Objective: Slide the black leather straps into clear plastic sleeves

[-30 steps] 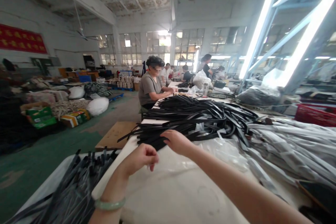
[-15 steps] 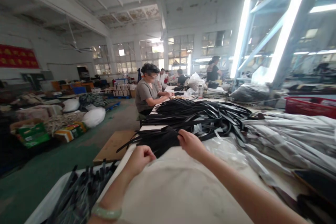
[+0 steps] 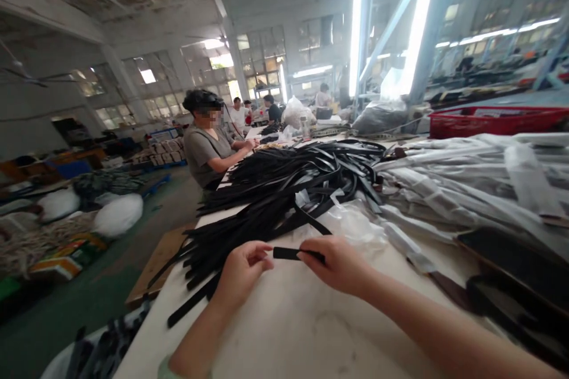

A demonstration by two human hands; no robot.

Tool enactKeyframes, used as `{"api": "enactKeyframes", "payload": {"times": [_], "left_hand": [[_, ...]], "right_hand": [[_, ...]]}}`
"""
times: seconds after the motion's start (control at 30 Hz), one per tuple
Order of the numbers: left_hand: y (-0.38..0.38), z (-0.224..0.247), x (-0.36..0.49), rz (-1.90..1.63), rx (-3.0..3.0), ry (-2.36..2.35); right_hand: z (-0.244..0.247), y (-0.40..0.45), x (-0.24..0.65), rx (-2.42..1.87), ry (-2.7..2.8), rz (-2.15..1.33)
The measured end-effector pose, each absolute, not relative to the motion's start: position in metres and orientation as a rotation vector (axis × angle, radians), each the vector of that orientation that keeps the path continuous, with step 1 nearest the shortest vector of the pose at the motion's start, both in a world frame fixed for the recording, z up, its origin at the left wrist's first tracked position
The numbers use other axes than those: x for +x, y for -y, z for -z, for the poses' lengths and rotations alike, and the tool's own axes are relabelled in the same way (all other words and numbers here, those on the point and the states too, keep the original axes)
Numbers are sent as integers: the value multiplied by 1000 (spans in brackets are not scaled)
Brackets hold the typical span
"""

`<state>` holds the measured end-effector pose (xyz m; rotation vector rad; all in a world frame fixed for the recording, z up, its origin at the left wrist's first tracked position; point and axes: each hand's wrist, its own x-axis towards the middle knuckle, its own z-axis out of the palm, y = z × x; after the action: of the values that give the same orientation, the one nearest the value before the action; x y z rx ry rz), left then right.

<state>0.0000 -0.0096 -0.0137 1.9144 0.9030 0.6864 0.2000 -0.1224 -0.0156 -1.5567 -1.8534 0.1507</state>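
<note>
My right hand [image 3: 335, 263] pinches a black strap [image 3: 287, 253] near its end, over the pale tabletop [image 3: 288, 320]. The strap's short end points left, out past my thumb. Just left of that tip is my left hand [image 3: 246, 266], its fingers curled in toward the thumb. Whatever those fingers hold, if anything, is too small to make out. Beyond both hands spreads a heap of black straps [image 3: 249, 219], some of their ends fanned out by my left wrist. A clear plastic bag [image 3: 355, 222] lies behind my right hand.
White-wrapped strips [image 3: 444, 177] pile up on the right, with a red crate [image 3: 493, 121] behind them. Dark pieces [image 3: 520, 290] lie at the right edge. A co-worker [image 3: 207, 142] works along the table's left side. Below left is a container of black strips [image 3: 102, 337].
The view has swung right. My right hand has come back toward me from the heap and now shows a strap end. My left hand has come close to that end.
</note>
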Motion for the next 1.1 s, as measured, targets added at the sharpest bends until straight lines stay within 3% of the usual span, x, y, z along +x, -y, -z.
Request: {"api": "enactKeyframes", "payload": {"times": [0.7,1.1], "left_hand": [[9,8,-5,-591,1940,-889],[29,11,8,-424,2283,-724]], "right_hand": [[17,127,200,-1623,1976,-5],[8,129,184,-1699,2321,8]]}}
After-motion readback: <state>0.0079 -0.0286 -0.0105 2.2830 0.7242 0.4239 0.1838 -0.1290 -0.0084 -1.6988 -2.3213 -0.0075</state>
